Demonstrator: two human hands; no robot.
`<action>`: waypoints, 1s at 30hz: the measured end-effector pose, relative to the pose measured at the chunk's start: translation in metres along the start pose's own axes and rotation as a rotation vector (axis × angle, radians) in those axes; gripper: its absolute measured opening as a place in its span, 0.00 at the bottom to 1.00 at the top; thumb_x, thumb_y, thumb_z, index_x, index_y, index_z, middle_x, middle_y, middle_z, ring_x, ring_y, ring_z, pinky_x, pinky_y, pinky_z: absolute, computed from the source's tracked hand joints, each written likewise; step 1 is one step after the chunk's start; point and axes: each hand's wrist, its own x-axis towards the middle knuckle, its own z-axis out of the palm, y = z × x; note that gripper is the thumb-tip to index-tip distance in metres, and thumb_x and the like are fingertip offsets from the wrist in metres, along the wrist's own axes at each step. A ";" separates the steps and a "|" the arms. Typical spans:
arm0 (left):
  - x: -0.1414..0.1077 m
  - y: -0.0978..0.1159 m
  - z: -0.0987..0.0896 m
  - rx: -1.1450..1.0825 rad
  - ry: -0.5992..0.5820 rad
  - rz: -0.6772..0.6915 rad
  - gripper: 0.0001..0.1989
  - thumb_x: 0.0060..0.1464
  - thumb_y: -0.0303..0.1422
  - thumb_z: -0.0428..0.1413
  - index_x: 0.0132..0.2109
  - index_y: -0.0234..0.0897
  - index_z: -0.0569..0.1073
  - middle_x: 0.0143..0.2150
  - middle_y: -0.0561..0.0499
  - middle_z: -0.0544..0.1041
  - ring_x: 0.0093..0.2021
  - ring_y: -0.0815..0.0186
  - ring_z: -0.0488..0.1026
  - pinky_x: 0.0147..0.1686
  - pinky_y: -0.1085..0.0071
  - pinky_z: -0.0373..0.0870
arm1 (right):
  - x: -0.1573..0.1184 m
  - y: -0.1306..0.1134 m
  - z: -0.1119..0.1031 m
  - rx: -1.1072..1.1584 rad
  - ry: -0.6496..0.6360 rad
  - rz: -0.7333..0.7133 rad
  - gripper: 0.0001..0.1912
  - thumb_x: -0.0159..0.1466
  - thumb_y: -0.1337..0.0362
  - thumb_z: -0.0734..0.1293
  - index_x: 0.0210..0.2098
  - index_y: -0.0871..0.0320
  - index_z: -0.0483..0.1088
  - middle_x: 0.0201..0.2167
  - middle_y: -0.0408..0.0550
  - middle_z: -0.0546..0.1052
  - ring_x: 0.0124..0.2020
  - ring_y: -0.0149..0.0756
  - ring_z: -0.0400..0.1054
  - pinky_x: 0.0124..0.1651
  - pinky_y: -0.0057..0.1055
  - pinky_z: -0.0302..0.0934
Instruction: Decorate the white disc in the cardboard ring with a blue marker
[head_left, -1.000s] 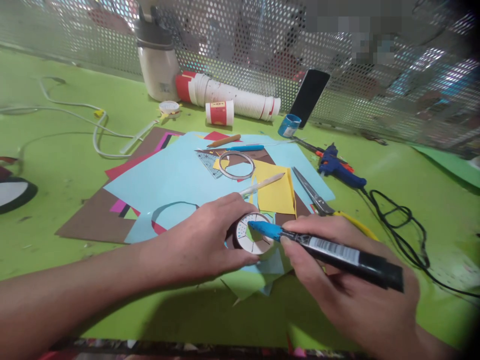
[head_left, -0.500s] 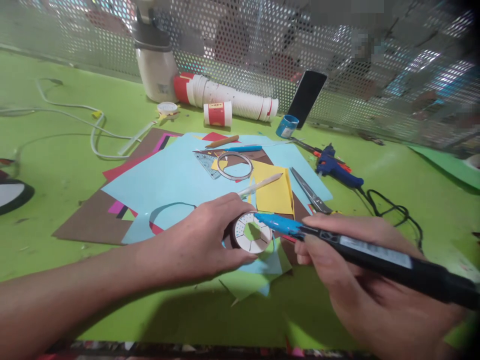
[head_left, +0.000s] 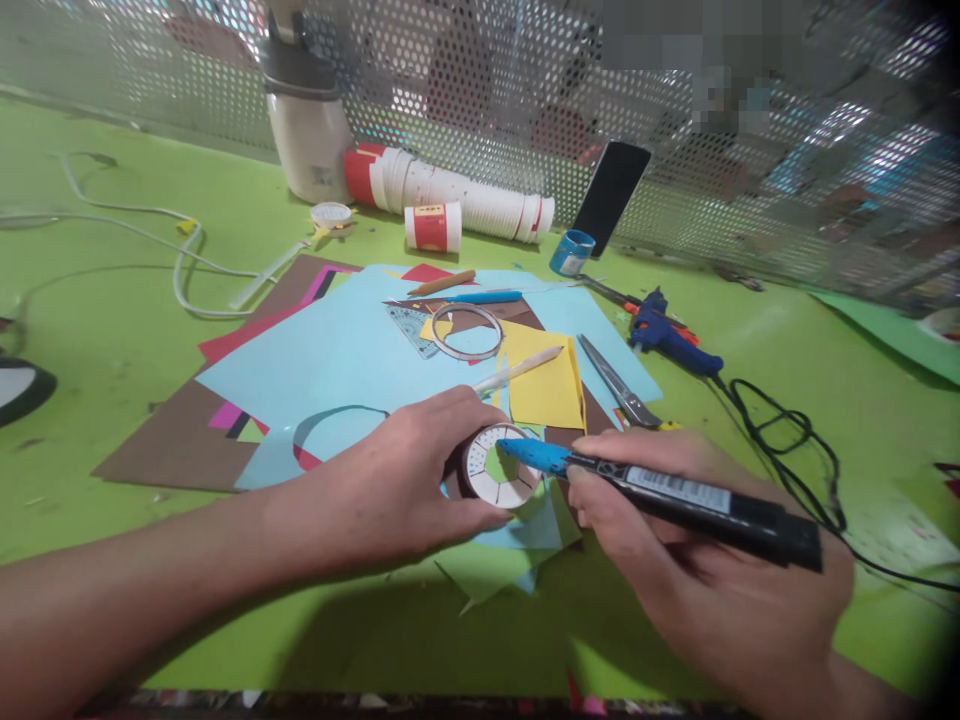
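Note:
Fingers and thumb of my left hand (head_left: pixel 405 470) wrap round a small round piece (head_left: pixel 513 490), whose white top faces me. Black lines divide that top into sections, some carry blue dots, and a green centre shows. My right hand (head_left: pixel 697 560) grips a black marker (head_left: pixel 690 500) with a blue-smeared front end. The marker's tip lies over the upper part of the white ring; whether it touches is unclear. Under and beyond my hands are light blue paper (head_left: pixel 315 350) and yellow paper (head_left: pixel 544 385).
Scissors (head_left: pixel 615 380) and a blue glue gun (head_left: pixel 667 335) with a black cord lie at the right. Farther back are a paper cup (head_left: pixel 433 228), a row of stacked cups (head_left: pixel 472 200), a blue jar (head_left: pixel 572 253), a phone (head_left: pixel 611 195) and a white bottle (head_left: pixel 307 140).
My right hand and the marker have moved left, and the marker's tip now lies closer to the ring's centre. My left hand keeps its hold on the round piece.

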 end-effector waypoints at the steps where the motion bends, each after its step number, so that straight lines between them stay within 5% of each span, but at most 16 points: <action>1: 0.000 0.000 0.000 0.001 -0.001 0.000 0.16 0.51 0.33 0.61 0.48 0.38 0.72 0.44 0.50 0.75 0.42 0.62 0.73 0.41 0.65 0.70 | 0.000 0.000 0.000 -0.004 -0.004 -0.003 0.06 0.58 0.72 0.72 0.34 0.56 0.75 0.27 0.39 0.81 0.26 0.27 0.75 0.28 0.18 0.70; 30: -0.001 0.000 0.000 0.001 0.006 -0.022 0.17 0.50 0.33 0.62 0.48 0.37 0.72 0.45 0.49 0.75 0.43 0.61 0.73 0.43 0.64 0.70 | 0.004 0.002 -0.001 -0.003 -0.078 -0.051 0.07 0.59 0.73 0.71 0.34 0.56 0.72 0.25 0.38 0.79 0.23 0.27 0.74 0.23 0.20 0.66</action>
